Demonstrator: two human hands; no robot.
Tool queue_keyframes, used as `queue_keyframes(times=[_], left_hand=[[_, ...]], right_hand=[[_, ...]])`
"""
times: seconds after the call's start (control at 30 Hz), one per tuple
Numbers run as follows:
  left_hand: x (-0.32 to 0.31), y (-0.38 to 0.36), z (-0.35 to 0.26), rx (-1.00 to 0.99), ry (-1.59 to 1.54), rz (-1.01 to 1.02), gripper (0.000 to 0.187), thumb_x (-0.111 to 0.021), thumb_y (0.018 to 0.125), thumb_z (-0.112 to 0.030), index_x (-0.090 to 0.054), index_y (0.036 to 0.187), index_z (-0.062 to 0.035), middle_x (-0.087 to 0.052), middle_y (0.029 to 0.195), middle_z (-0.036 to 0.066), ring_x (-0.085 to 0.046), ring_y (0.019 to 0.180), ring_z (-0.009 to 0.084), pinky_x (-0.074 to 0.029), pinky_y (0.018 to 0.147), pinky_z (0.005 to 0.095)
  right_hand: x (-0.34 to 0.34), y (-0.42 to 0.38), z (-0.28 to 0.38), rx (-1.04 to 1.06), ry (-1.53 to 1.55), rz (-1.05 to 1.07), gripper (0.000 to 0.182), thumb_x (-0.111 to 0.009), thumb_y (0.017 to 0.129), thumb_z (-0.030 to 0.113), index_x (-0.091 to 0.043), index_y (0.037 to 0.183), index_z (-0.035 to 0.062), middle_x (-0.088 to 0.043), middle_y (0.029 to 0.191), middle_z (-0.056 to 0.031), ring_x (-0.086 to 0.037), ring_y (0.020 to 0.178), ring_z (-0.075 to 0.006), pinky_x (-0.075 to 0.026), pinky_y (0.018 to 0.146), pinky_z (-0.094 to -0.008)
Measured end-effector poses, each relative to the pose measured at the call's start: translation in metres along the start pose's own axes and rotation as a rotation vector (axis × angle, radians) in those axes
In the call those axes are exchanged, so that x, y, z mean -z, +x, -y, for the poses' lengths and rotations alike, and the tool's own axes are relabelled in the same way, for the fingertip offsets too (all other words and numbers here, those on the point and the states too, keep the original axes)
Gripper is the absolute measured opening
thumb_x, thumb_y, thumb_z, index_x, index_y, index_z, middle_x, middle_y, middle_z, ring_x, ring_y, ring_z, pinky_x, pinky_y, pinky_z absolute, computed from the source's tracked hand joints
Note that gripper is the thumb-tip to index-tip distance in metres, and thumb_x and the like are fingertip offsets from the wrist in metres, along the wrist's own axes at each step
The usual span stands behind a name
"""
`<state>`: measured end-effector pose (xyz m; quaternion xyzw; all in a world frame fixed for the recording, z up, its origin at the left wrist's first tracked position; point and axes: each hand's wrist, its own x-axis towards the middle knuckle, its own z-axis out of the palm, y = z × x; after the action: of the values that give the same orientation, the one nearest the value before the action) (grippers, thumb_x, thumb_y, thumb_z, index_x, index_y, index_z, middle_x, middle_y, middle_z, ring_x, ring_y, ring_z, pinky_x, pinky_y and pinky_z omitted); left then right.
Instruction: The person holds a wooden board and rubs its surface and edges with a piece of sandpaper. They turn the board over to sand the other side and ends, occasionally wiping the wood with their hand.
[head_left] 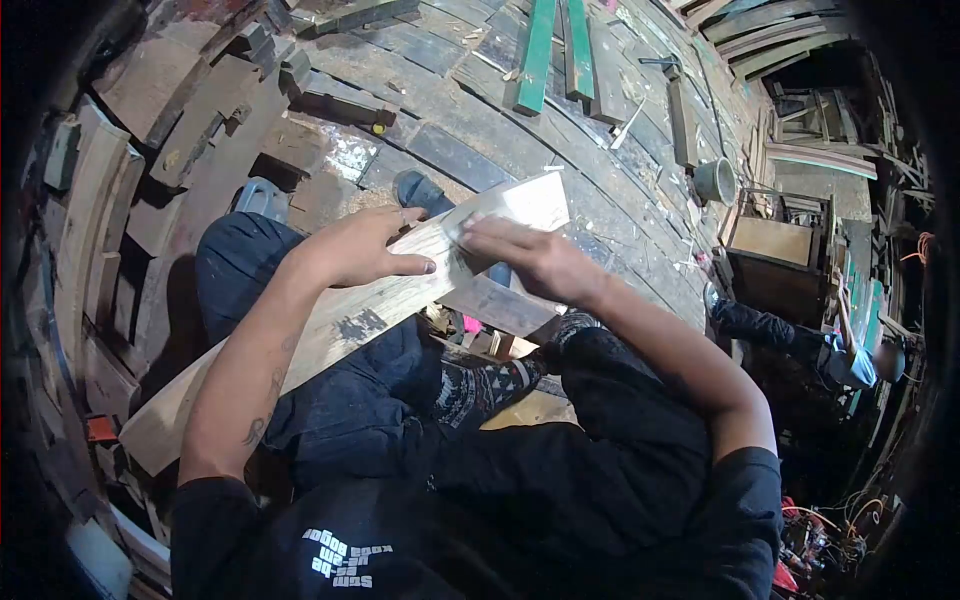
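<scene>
A long pale wooden board (320,340) lies slantwise across my lap, its far end up toward the floor ahead. My left hand (365,245) grips the board near its middle, thumb on the upper face and fingers at the far edge. Against the face near the far end presses my right hand (535,260), slightly blurred, its fingers together. Whatever lies under those fingers is too hidden to name. Dark grain marks show on the board between my arms. A second wooden piece (500,305) sits beneath the board, between my legs.
Stacked timber (90,230) lines the left side. Green-painted planks (537,60) lie ahead on the plank floor (450,155). A grey bucket (715,182) stands to the right, near a wooden cabinet (770,243). Another person (800,345) is farther right. Tangled wires (825,535) lie at lower right.
</scene>
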<state>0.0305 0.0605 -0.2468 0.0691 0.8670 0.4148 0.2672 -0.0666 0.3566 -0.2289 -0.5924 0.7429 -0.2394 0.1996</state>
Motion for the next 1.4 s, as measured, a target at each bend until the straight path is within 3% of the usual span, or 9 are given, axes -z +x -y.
queue_keyframes(times=[0.13,0.2,0.4,0.67,0.93,1.07,1.2,1.27,1.4], left_hand=[[-0.001,0.005,0.006,0.019,-0.047,0.051,0.087,-0.076,0.087,-0.054,-0.051,0.150,-0.0003,-0.061,0.139,0.029,-0.061,0.127,0.0404,-0.048,0.108,0.0418],[-0.001,0.006,0.005,0.008,-0.041,0.042,0.087,-0.076,0.087,-0.054,-0.051,0.150,0.0000,-0.061,0.138,0.029,-0.061,0.127,0.0404,-0.048,0.108,0.0416],[-0.002,0.000,0.003,-0.028,0.019,-0.030,0.086,-0.075,0.088,-0.053,-0.050,0.150,0.0011,-0.060,0.139,0.029,-0.060,0.129,0.0407,-0.047,0.110,0.0411],[0.000,0.004,0.002,0.015,-0.036,0.051,0.086,-0.076,0.088,-0.051,-0.050,0.151,0.0014,-0.062,0.136,0.031,-0.062,0.126,0.0408,-0.048,0.109,0.0425],[0.006,-0.003,-0.009,0.032,0.012,0.029,0.086,-0.075,0.089,-0.053,-0.050,0.150,0.0025,-0.060,0.140,0.030,-0.060,0.130,0.0408,-0.046,0.110,0.0414],[0.005,-0.002,-0.004,0.051,-0.021,0.036,0.089,-0.074,0.088,-0.055,-0.048,0.152,0.0007,-0.059,0.142,0.030,-0.059,0.130,0.0408,-0.046,0.111,0.0417],[0.008,-0.002,-0.009,0.055,-0.025,0.080,0.088,-0.074,0.089,-0.055,-0.048,0.152,0.0003,-0.058,0.143,0.030,-0.059,0.131,0.0409,-0.046,0.111,0.0420],[0.003,0.000,-0.004,0.051,-0.022,0.067,0.088,-0.074,0.089,-0.055,-0.049,0.151,0.0010,-0.059,0.141,0.031,-0.059,0.130,0.0414,-0.046,0.111,0.0421],[0.005,-0.001,-0.005,0.010,-0.016,0.055,0.086,-0.074,0.089,-0.055,-0.051,0.149,0.0017,-0.061,0.138,0.030,-0.060,0.128,0.0408,-0.047,0.110,0.0427]], right_hand=[[0.017,-0.018,-0.027,-0.743,0.110,-0.180,0.058,-0.051,0.090,-0.008,-0.058,0.145,0.0080,-0.067,0.132,-0.0238,-0.067,0.124,-0.0354,-0.053,0.109,-0.0426],[0.008,-0.024,-0.035,-0.636,-0.018,-0.254,0.054,-0.053,0.091,-0.002,-0.055,0.144,0.0099,-0.066,0.129,-0.0256,-0.072,0.107,-0.0405,-0.058,0.091,-0.0475],[-0.007,0.010,0.023,0.008,-0.126,0.032,0.052,-0.053,0.096,0.012,-0.054,0.148,0.0101,-0.055,0.153,-0.0171,-0.054,0.140,-0.0352,-0.045,0.118,-0.0432],[0.017,-0.025,-0.034,-0.581,-0.143,-0.191,0.062,-0.056,0.084,-0.009,-0.059,0.142,0.0107,-0.067,0.134,-0.0222,-0.069,0.117,-0.0387,-0.058,0.099,-0.0446],[0.008,0.010,0.014,0.010,-0.171,-0.032,0.065,-0.058,0.083,-0.006,-0.057,0.146,0.0094,-0.061,0.145,-0.0175,-0.059,0.135,-0.0341,-0.049,0.115,-0.0425],[0.008,-0.025,-0.031,-0.548,-0.143,-0.190,0.057,-0.056,0.086,-0.008,-0.061,0.139,0.0091,-0.068,0.131,-0.0224,-0.069,0.116,-0.0391,-0.058,0.099,-0.0448],[0.015,-0.005,-0.004,-0.615,-0.092,-0.144,0.057,-0.056,0.085,-0.007,-0.062,0.139,0.0104,-0.067,0.132,-0.0239,-0.069,0.114,-0.0412,-0.059,0.096,-0.0462],[-0.004,0.010,0.016,-0.199,-0.166,-0.197,0.062,-0.058,0.082,-0.007,-0.059,0.142,0.0087,-0.061,0.143,-0.0200,-0.062,0.129,-0.0365,-0.055,0.106,-0.0435],[-0.004,0.022,0.027,0.004,-0.130,-0.051,0.063,-0.059,0.082,-0.004,-0.058,0.144,0.0085,-0.060,0.147,-0.0178,-0.057,0.136,-0.0337,-0.049,0.114,-0.0434]])
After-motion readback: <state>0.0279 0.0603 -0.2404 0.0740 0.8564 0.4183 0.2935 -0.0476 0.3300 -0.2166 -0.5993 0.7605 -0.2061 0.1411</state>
